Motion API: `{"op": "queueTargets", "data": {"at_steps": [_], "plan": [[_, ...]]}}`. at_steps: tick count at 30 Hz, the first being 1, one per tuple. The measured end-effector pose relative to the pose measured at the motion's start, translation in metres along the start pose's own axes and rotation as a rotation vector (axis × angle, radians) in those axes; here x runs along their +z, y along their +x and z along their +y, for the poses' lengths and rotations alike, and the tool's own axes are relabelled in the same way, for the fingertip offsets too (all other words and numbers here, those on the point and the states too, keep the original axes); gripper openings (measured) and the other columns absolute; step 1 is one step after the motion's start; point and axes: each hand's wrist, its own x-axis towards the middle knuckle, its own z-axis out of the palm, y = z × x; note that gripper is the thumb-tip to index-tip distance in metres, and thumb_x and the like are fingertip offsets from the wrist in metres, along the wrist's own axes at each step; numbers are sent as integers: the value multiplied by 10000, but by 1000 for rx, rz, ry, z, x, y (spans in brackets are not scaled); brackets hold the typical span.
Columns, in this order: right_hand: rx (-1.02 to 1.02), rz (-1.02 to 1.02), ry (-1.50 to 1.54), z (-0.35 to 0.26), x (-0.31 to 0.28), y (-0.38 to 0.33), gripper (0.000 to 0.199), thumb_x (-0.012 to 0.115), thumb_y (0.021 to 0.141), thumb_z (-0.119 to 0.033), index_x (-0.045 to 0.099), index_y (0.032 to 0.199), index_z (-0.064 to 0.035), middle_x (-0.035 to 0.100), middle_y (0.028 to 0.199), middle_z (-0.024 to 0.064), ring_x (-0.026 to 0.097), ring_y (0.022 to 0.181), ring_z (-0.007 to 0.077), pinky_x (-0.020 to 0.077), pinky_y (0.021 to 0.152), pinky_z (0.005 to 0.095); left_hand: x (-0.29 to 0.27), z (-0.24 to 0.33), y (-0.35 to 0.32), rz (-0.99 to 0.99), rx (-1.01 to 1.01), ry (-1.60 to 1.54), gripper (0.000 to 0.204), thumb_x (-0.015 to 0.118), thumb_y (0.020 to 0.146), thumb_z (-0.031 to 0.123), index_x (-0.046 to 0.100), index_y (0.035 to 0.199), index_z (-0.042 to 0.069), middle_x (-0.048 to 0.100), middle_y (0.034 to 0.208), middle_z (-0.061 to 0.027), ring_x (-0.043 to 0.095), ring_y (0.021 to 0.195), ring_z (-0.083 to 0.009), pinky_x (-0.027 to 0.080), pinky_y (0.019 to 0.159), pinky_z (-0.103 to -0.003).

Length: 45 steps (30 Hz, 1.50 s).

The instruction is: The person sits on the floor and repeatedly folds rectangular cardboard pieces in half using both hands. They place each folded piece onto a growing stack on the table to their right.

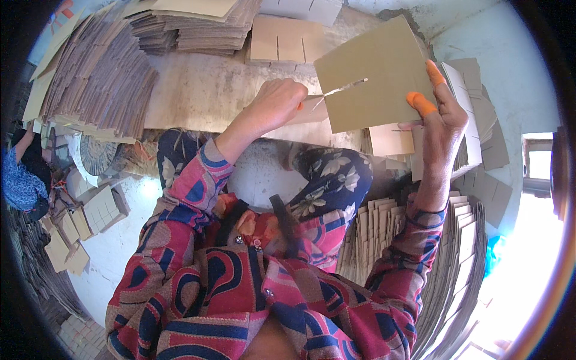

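My right hand (441, 111) grips the right edge of a tan cardboard sheet (381, 66), with orange covers on the thumb and a finger. The sheet is raised and tilted over the table, and a ragged, pale-edged slit runs inward from its left edge. Near that slit's mouth my left hand (279, 102) is closed in a fist, a bit of orange showing at a fingertip. Beside the fist lies a smaller cardboard piece (309, 112), partly behind the sheet. What the left fingers pinch is hidden.
Thick cardboard stacks (96, 72) crowd the left of the worn table (198, 90). Slit cardboard (287, 41) lies at the back. More slit sheets (393, 139) and upright rows of cardboard (453, 252) stand at my right. Another person's patterned sleeve (24, 177) shows far left.
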Motion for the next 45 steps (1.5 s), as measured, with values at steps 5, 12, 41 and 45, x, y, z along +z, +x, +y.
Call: {"op": "queueTargets", "data": {"at_steps": [5,12,41,45], "plan": [[-43,-176,1,20,22,3,540,583,791,60,512,1327,47,625,1205,166,646,760,115,545,509,214,-2,1,3,-71,-45,-10,48,617,740,32,631,704,2,635,711,-223,641,733,-406,498,649,-479],[97,-324,-135,37,58,-5,523,580,870,38,454,1377,13,659,1054,157,638,569,108,526,484,225,-1,-1,5,-67,-56,27,70,647,744,54,628,726,-11,630,711,-223,636,726,-402,494,643,-480],[-366,-641,-372,95,88,-2,611,642,773,17,395,1330,66,622,776,252,639,797,424,517,651,453,4,-11,13,-52,7,-91,9,619,704,0,614,710,-6,617,741,-223,618,779,-401,476,669,-485],[-308,-527,-508,85,93,-18,532,676,848,-129,472,1325,-13,653,845,239,652,773,406,528,648,445,1,-8,6,82,21,-116,49,602,715,5,576,678,-16,606,735,-221,591,749,-413,468,670,-481]]}}
